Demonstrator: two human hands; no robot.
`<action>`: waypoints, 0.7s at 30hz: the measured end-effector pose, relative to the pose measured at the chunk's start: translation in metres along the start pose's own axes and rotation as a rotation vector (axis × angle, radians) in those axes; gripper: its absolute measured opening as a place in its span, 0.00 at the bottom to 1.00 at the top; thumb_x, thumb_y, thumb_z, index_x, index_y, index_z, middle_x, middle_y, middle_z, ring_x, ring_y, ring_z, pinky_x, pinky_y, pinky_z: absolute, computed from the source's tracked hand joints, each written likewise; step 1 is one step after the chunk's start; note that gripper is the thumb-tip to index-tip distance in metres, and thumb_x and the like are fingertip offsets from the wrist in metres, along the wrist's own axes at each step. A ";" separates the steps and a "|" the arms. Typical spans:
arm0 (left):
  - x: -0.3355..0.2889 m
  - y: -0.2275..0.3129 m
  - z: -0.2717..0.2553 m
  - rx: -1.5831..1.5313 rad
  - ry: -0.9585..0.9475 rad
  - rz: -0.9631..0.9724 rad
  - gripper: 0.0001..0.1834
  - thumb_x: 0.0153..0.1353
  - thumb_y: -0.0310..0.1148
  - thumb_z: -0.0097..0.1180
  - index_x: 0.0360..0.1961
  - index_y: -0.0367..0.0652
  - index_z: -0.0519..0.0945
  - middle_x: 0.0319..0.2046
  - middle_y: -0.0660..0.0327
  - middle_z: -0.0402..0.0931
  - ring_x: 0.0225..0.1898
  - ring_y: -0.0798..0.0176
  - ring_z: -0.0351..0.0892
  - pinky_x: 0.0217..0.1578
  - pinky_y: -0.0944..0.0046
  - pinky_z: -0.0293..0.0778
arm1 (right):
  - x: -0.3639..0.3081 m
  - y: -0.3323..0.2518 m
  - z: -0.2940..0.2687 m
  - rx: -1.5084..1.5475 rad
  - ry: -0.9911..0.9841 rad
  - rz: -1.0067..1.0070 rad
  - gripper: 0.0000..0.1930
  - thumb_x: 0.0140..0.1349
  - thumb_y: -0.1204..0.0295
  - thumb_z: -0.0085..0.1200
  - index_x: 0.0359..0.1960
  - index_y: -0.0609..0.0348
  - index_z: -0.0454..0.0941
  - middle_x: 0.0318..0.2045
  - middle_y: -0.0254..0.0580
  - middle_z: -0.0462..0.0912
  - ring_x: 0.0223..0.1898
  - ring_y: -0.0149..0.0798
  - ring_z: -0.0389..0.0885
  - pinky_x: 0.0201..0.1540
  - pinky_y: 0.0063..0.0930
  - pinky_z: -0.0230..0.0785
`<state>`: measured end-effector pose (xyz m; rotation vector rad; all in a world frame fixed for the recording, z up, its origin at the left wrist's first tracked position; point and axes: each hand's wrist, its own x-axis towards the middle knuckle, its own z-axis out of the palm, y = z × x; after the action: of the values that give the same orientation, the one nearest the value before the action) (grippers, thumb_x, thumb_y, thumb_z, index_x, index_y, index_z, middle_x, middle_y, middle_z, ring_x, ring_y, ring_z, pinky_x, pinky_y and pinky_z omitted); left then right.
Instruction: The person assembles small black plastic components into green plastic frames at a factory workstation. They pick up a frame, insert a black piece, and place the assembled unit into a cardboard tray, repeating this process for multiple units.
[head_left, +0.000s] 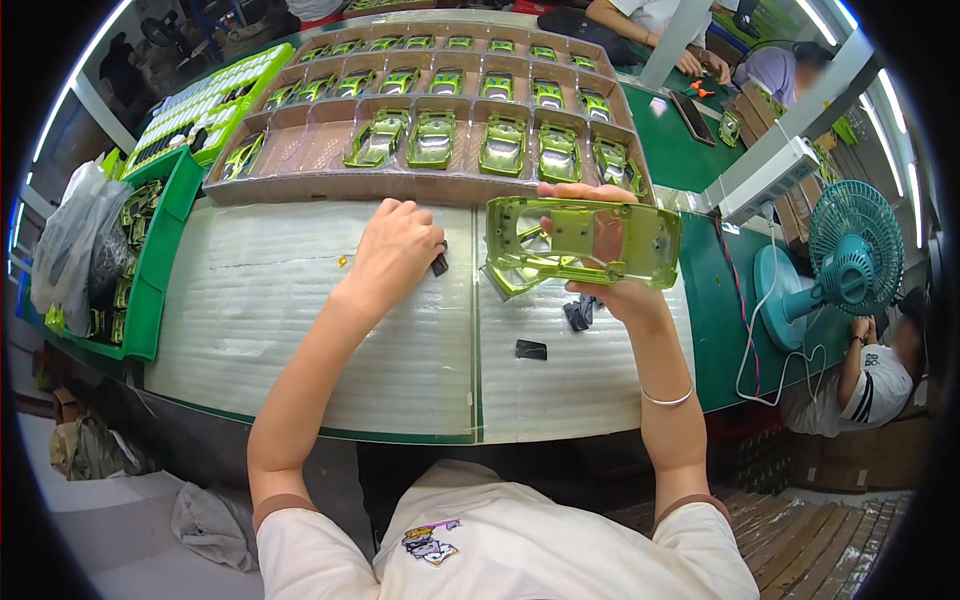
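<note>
The right hand [622,296] grasps a translucent green, car-shaped plastic shell [572,238], thumb and fingers on its opposite long edges, raised over the right part of a white, ribbed foam-like mat [300,310]. Beneath it, partly hidden, another translucent green plastic piece [510,280] lies on the mat. The left hand [393,245] is low over the mat with its fingers curled, just beside a small black oblong piece [440,265]; whether the fingertips pinch anything, I cannot tell. A cluster of dark grey moulded parts [578,314] lies below the right hand, with a flat black rectangular piece [531,350] nearer the body. A tiny yellow piece [343,261] is left of the left hand. Beyond both hands stands a brown, compartmented cardboard tray [330,188] holding rows of similar green shells.
</note>
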<state>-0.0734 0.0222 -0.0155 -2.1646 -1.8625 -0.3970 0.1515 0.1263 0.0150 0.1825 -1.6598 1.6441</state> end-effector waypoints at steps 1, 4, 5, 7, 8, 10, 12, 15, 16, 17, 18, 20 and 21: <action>0.001 0.000 0.000 -0.080 0.095 -0.024 0.03 0.46 0.29 0.60 0.22 0.43 0.79 0.21 0.65 0.74 0.30 0.62 0.71 0.39 0.63 0.65 | 0.000 0.000 0.002 -0.040 0.022 -0.010 0.36 0.38 0.82 0.67 0.52 0.51 0.63 0.54 0.46 0.68 0.57 0.42 0.66 0.56 0.37 0.66; 0.002 0.003 -0.012 -0.519 0.260 -0.273 0.03 0.49 0.23 0.56 0.23 0.38 0.74 0.22 0.64 0.75 0.24 0.64 0.75 0.28 0.65 0.70 | 0.000 0.002 0.005 -0.150 0.096 -0.033 0.35 0.40 0.84 0.65 0.51 0.51 0.63 0.54 0.47 0.68 0.57 0.40 0.66 0.56 0.34 0.65; 0.001 0.007 -0.019 -0.808 0.273 -0.362 0.03 0.49 0.22 0.55 0.24 0.38 0.73 0.23 0.63 0.76 0.26 0.66 0.75 0.28 0.67 0.71 | -0.002 0.003 0.007 -0.176 0.097 -0.033 0.35 0.40 0.84 0.65 0.51 0.52 0.63 0.54 0.46 0.68 0.57 0.40 0.66 0.57 0.33 0.65; -0.001 0.013 -0.030 -1.387 0.284 -0.540 0.04 0.51 0.21 0.54 0.26 0.36 0.71 0.24 0.63 0.76 0.29 0.70 0.77 0.29 0.71 0.72 | -0.003 0.006 0.011 -0.228 0.100 -0.031 0.35 0.40 0.84 0.65 0.51 0.53 0.63 0.54 0.46 0.68 0.58 0.40 0.65 0.57 0.33 0.64; -0.005 0.015 -0.033 -1.547 0.279 -0.461 0.04 0.54 0.18 0.52 0.27 0.36 0.70 0.24 0.62 0.75 0.33 0.71 0.77 0.33 0.73 0.73 | -0.005 0.011 0.013 -0.215 0.103 -0.072 0.34 0.39 0.84 0.66 0.51 0.55 0.63 0.54 0.47 0.67 0.59 0.41 0.64 0.58 0.33 0.63; -0.004 0.036 -0.039 -1.513 0.365 -0.340 0.05 0.52 0.17 0.53 0.27 0.36 0.70 0.24 0.62 0.76 0.32 0.70 0.77 0.33 0.72 0.73 | -0.008 0.016 0.016 -0.232 0.089 -0.101 0.34 0.39 0.83 0.66 0.50 0.56 0.64 0.54 0.48 0.67 0.59 0.42 0.64 0.59 0.34 0.62; -0.007 0.055 -0.038 -1.328 0.527 -0.169 0.08 0.49 0.14 0.55 0.25 0.37 0.71 0.26 0.59 0.77 0.30 0.66 0.78 0.33 0.70 0.74 | -0.009 0.022 0.022 -0.177 0.066 -0.110 0.33 0.39 0.82 0.67 0.50 0.58 0.64 0.54 0.51 0.67 0.59 0.43 0.65 0.59 0.35 0.61; -0.013 0.058 -0.038 -0.897 0.630 0.221 0.10 0.41 0.17 0.60 0.25 0.38 0.74 0.28 0.56 0.78 0.28 0.61 0.78 0.29 0.67 0.73 | -0.010 0.021 0.026 -0.076 -0.011 -0.050 0.34 0.38 0.82 0.67 0.50 0.58 0.64 0.54 0.52 0.68 0.58 0.44 0.65 0.58 0.35 0.61; -0.012 0.060 -0.036 -0.820 0.641 0.276 0.10 0.40 0.18 0.60 0.26 0.39 0.75 0.27 0.57 0.78 0.28 0.61 0.77 0.29 0.67 0.73 | -0.011 0.021 0.030 -0.024 -0.011 -0.065 0.33 0.40 0.81 0.67 0.50 0.59 0.65 0.54 0.53 0.69 0.57 0.45 0.66 0.58 0.36 0.62; -0.011 0.060 -0.037 -0.731 0.653 0.331 0.11 0.38 0.20 0.60 0.27 0.40 0.76 0.27 0.59 0.77 0.28 0.62 0.77 0.28 0.67 0.73 | -0.011 0.021 0.030 -0.043 -0.038 -0.092 0.32 0.40 0.80 0.66 0.50 0.59 0.65 0.53 0.53 0.69 0.57 0.45 0.67 0.58 0.36 0.61; -0.011 0.060 -0.037 -0.641 0.664 0.384 0.12 0.37 0.22 0.60 0.27 0.41 0.76 0.27 0.60 0.77 0.28 0.62 0.77 0.28 0.67 0.72 | -0.011 0.022 0.029 -0.061 -0.066 -0.119 0.31 0.41 0.79 0.66 0.50 0.59 0.66 0.53 0.54 0.70 0.57 0.46 0.67 0.58 0.37 0.61; -0.010 0.059 -0.043 -0.526 0.620 0.434 0.12 0.36 0.24 0.59 0.28 0.42 0.77 0.27 0.62 0.77 0.27 0.63 0.76 0.28 0.67 0.72 | -0.011 0.020 0.032 -0.043 -0.093 -0.135 0.28 0.43 0.77 0.64 0.49 0.60 0.68 0.52 0.54 0.71 0.56 0.48 0.68 0.59 0.40 0.59; -0.010 0.058 -0.045 -0.467 0.597 0.459 0.12 0.36 0.25 0.58 0.28 0.42 0.77 0.27 0.62 0.76 0.27 0.63 0.76 0.29 0.67 0.72 | -0.010 0.018 0.032 -0.079 -0.123 -0.154 0.28 0.43 0.78 0.64 0.49 0.60 0.68 0.52 0.54 0.71 0.56 0.48 0.68 0.59 0.40 0.59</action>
<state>-0.0193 -0.0120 0.0218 -2.2942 -0.9842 -1.2956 0.1342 0.0964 -0.0009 0.3693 -1.7535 1.4751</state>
